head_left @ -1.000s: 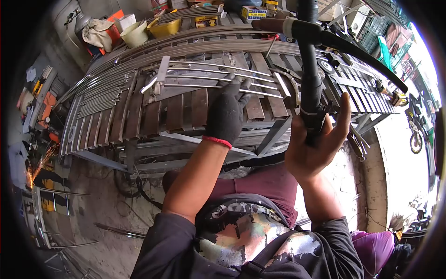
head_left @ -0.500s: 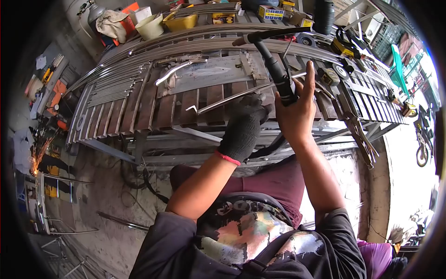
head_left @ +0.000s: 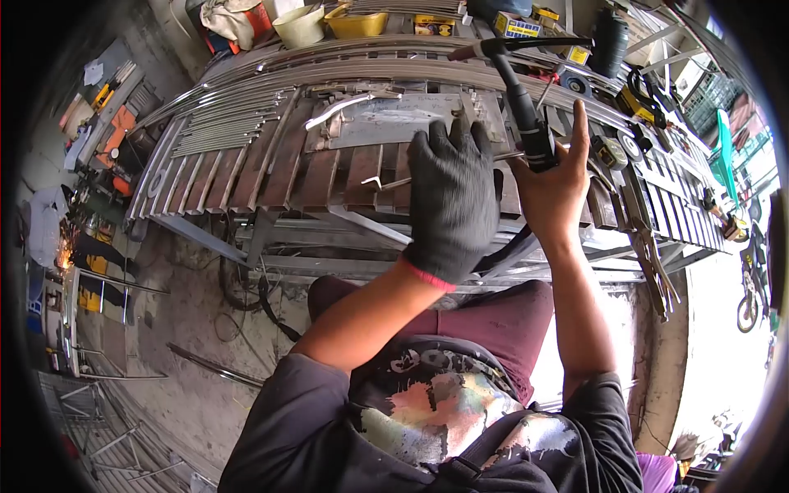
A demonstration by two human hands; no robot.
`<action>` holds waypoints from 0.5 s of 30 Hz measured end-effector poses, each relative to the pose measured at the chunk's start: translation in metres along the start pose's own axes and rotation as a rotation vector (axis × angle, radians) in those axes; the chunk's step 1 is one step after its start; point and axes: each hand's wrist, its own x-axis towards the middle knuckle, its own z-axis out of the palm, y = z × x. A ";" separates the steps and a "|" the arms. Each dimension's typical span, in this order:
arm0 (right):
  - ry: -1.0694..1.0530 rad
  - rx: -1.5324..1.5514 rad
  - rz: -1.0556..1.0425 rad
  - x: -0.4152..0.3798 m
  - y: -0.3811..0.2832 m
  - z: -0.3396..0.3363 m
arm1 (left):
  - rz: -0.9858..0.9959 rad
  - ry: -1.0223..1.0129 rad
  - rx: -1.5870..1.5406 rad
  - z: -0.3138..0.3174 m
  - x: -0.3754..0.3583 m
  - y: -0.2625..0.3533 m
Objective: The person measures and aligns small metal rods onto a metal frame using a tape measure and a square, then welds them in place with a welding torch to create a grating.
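My left hand (head_left: 452,193), in a dark knitted glove with a red cuff, is raised over the slatted bench (head_left: 312,177), its fingers apart. Behind it runs a thin metal rod (head_left: 394,183) with a bent end, partly hidden by the glove. My bare right hand (head_left: 559,185) is wrapped round the lower part of a black welding torch (head_left: 518,103), index finger pointing up. The torch head points left above a flat metal plate (head_left: 394,122). A curved shiny metal piece (head_left: 337,108) lies on the plate's left part.
Thin metal rods (head_left: 230,123) lie at the bench's left. A tape measure (head_left: 608,152) and clamps (head_left: 649,255) are at the right. Yellow (head_left: 362,22) and pale (head_left: 300,26) containers stand behind. Sparks (head_left: 66,253) fly at the far left, near a person's dark-clothed legs.
My left hand has come up from beside the rod and spread its fingers. My right hand still holds the torch. The view has shifted, moving the bench rightward in the picture.
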 end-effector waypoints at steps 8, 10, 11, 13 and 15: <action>-0.038 -0.048 -0.086 -0.028 -0.036 -0.035 | 0.190 -0.371 0.005 0.061 -0.001 0.014; -0.100 -0.036 -0.241 -0.042 -0.034 -0.045 | 0.210 -0.492 0.014 0.067 -0.001 0.026; -0.120 0.008 -0.292 -0.050 -0.033 -0.047 | 0.191 -0.380 0.058 0.080 -0.005 0.028; -0.171 0.132 -0.243 -0.069 -0.038 -0.052 | 0.160 -0.322 -0.049 0.093 0.004 0.020; -0.218 0.009 -0.226 -0.082 -0.044 -0.059 | 0.181 -0.368 -0.080 0.077 0.020 0.013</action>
